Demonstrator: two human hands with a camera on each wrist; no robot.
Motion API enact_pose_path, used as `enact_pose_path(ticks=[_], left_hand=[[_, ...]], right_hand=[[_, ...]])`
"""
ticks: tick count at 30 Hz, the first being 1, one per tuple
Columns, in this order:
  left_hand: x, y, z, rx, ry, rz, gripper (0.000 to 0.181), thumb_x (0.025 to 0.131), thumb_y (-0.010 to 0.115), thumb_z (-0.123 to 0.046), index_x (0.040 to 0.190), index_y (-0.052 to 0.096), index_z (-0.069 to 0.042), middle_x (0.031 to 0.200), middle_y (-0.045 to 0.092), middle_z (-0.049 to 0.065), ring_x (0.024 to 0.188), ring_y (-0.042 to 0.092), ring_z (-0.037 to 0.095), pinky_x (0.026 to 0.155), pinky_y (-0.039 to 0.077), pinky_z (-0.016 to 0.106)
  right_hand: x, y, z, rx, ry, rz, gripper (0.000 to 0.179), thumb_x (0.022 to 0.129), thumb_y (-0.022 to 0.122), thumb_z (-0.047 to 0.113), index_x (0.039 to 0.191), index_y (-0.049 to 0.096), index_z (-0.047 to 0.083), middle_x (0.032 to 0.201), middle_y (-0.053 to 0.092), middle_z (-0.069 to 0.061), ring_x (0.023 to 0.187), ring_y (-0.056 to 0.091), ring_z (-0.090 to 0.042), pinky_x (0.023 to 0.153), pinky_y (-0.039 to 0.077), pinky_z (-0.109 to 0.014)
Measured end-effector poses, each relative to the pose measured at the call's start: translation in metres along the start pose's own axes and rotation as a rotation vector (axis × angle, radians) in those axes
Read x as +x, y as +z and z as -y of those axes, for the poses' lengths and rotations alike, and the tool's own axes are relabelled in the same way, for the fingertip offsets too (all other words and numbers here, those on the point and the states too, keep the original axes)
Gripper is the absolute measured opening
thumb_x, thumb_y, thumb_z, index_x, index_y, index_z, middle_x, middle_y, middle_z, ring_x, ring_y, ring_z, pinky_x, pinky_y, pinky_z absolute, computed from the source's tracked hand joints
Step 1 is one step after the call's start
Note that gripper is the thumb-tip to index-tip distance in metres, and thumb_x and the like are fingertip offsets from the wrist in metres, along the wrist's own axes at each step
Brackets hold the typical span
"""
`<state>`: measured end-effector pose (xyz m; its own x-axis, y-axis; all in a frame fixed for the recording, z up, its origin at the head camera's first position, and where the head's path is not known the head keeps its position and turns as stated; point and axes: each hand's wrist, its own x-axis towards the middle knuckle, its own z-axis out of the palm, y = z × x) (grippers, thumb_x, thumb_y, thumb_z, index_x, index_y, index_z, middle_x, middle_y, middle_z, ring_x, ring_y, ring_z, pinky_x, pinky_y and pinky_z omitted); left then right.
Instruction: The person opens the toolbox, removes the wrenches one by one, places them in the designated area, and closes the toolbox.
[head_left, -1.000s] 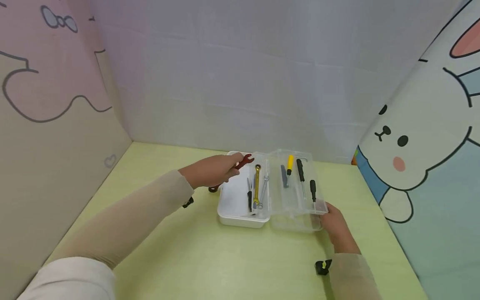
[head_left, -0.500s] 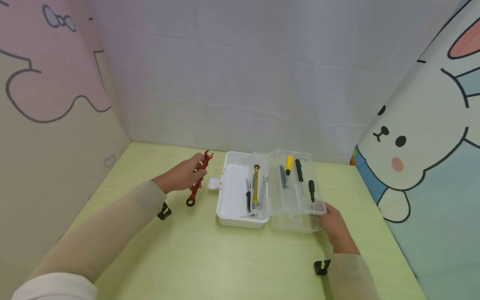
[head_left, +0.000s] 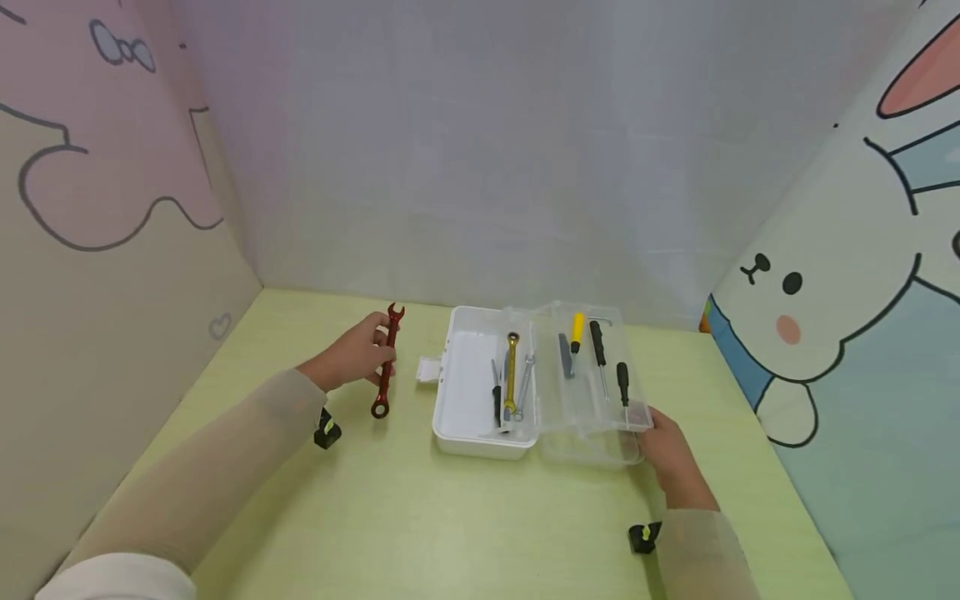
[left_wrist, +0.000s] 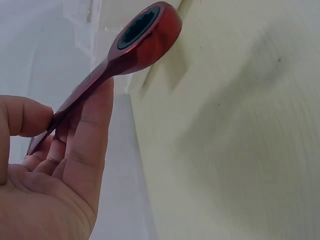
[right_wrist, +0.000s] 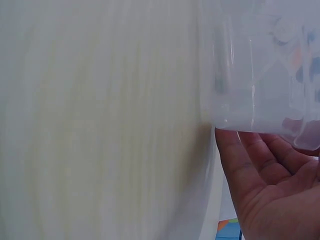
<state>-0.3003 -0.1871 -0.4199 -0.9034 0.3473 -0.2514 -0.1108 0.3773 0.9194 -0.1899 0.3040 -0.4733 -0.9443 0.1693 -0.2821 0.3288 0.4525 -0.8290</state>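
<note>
Step, as judged: holding 1 glossy red metal wrench (head_left: 385, 380) clear of the rectangular white plastic box (head_left: 480, 448), to its left. Your left hand (head_left: 351, 357) pinches it mid-shank above the pale, wood-grained table (head_left: 420, 521). Your right hand (head_left: 671, 462) grips 1 corner of the translucent plastic tray (head_left: 553, 402). Next move likely calls for a firm pinch on smooth metal.

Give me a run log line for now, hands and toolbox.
left hand: holds red ratcheting combination wrench above table; right hand: grips clear plastic tray; white toolbox: open
</note>
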Motion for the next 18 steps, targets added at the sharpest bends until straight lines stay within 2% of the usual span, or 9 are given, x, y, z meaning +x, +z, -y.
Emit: enact_pose_path(ticks=[4,11,18], left_hand=[[0.007,0.001,0.016,-0.005,-0.007,-0.016,0.053,0.104,0.049,0.0,0.151,0.025,0.0,0.118,0.052,0.034,0.094,0.065,0.05,0.067,0.062,0.048],[0.018,0.01,0.044,0.08,-0.094,-0.034,0.05,0.103,0.05,0.0,0.148,0.029,0.002,0.114,0.056,0.024,0.077,0.067,0.03,0.065,0.061,0.041],[0.022,0.017,0.057,0.151,-0.112,-0.047,0.046,0.098,0.05,0.0,0.141,0.037,0.009,0.094,0.068,0.02,0.065,0.068,0.026,0.06,0.059,0.036]], right_hand=[[-0.001,0.003,0.0,0.0,-0.004,-0.006,0.053,0.111,0.038,0.019,0.156,0.033,-0.007,0.159,0.031,-0.032,0.144,0.032,-0.048,0.115,0.03,-0.064],[0.002,0.003,0.0,-0.009,0.017,0.003,0.054,0.111,0.037,0.021,0.158,0.03,-0.005,0.161,0.029,-0.03,0.145,0.03,-0.047,0.116,0.027,-0.064],[0.001,0.004,0.001,-0.005,0.016,-0.004,0.056,0.112,0.04,0.026,0.157,0.031,-0.007,0.16,0.031,-0.031,0.144,0.033,-0.047,0.116,0.028,-0.064]])
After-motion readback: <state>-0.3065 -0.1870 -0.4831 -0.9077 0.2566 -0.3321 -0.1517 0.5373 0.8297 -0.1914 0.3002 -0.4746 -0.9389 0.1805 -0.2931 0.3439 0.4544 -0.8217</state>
